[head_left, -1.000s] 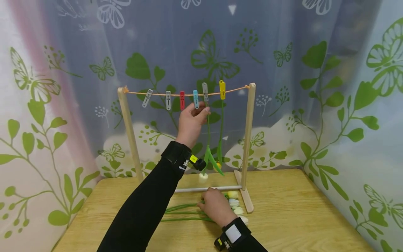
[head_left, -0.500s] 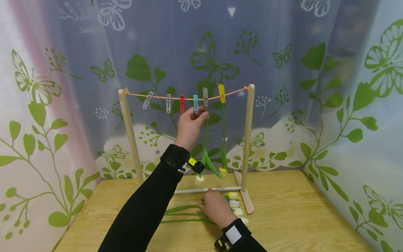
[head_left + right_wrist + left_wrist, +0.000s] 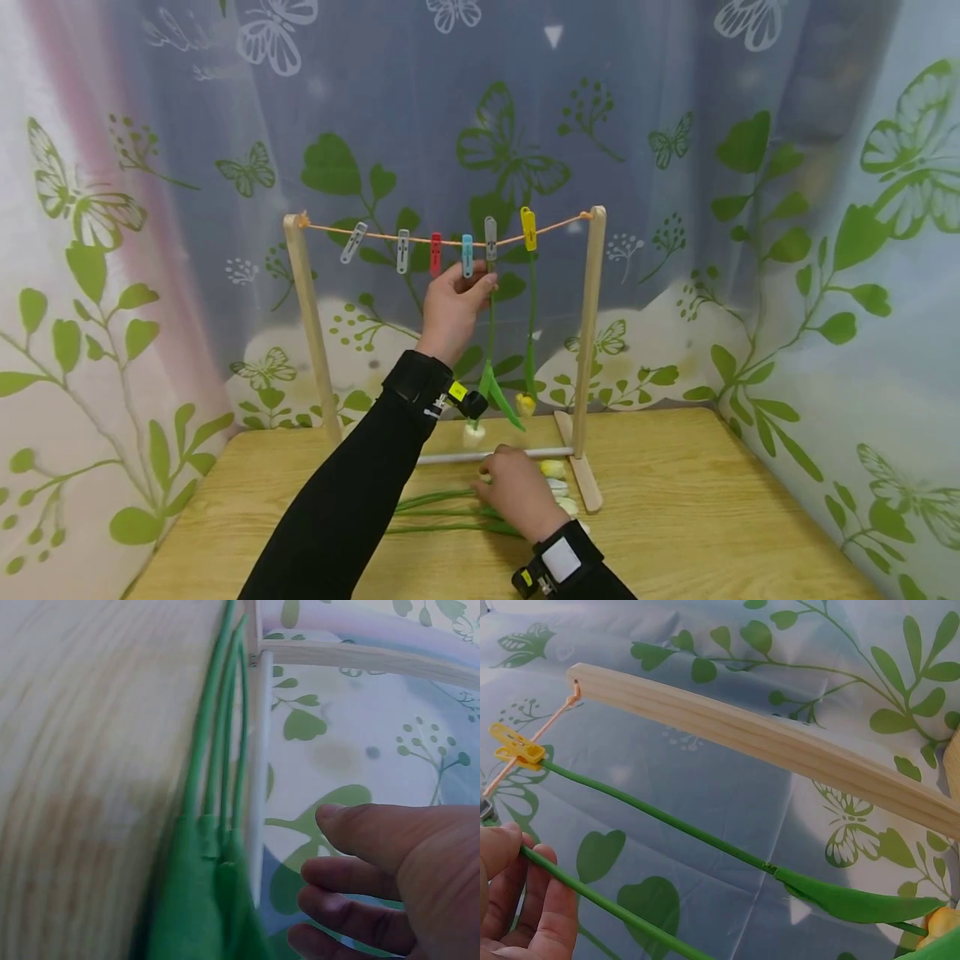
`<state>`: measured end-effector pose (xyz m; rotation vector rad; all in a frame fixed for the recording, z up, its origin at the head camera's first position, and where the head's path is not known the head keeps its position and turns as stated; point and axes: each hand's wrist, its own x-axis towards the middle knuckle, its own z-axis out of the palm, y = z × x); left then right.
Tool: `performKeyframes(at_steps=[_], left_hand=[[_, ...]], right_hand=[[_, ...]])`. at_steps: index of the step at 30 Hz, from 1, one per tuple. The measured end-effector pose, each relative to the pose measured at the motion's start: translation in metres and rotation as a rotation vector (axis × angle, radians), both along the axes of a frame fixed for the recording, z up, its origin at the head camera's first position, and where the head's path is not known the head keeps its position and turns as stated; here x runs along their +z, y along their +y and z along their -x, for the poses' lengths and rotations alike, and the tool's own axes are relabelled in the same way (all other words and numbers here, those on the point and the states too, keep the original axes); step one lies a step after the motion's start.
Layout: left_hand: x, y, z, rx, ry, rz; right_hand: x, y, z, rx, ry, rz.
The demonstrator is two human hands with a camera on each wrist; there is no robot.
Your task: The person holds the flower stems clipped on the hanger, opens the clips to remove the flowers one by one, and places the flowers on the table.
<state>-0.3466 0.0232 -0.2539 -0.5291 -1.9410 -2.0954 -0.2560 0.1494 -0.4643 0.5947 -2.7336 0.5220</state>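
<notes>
White tulip (image 3: 491, 380) hangs bloom-down, stem end at grey clip (image 3: 491, 237). Left hand (image 3: 452, 308) pinches the stem. Right hand (image 3: 519, 493) empty, fingers loose, near lying tulips (image 3: 187, 892).

A small, curtained-off nook around a table, apparently indoors; whether it belongs to a home or a studio cannot be told. Creased curtains (image 3: 412, 108) close off the left, back and right, printed with green leaves (image 3: 331, 164) and butterflies (image 3: 246, 169). The cloth runs from pale pink and white at the left to grey-blue at the back, and what lies behind is hidden. The light wood-grain table (image 3: 675, 508) has its far edge just beside the cloth. On it, a wooden frame (image 3: 590, 333) with pegs (image 3: 436, 252) and tulips (image 3: 526, 406) gives a homely, craft-corner look. Small cameras (image 3: 472, 406) on black wrist straps (image 3: 412, 377) suggest filming.
</notes>
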Motion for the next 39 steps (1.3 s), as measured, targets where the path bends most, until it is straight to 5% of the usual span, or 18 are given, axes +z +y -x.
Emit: performKeyframes(at_steps=[12,24,39], left_hand=[[0.0,0.005,-0.001,0.001,0.012,0.018],[0.004,0.005,-0.001,-0.015,0.025,0.006],[0.001,-0.005,0.005,-0.006,-0.008,0.0]], right_hand=[[0.038,0.019,-0.016,-0.004,0.012,0.073],[0.163,0.061,-0.026,0.02,0.085,-0.004],[0.301,0.05,0.016,0.018,0.304,-0.09]])
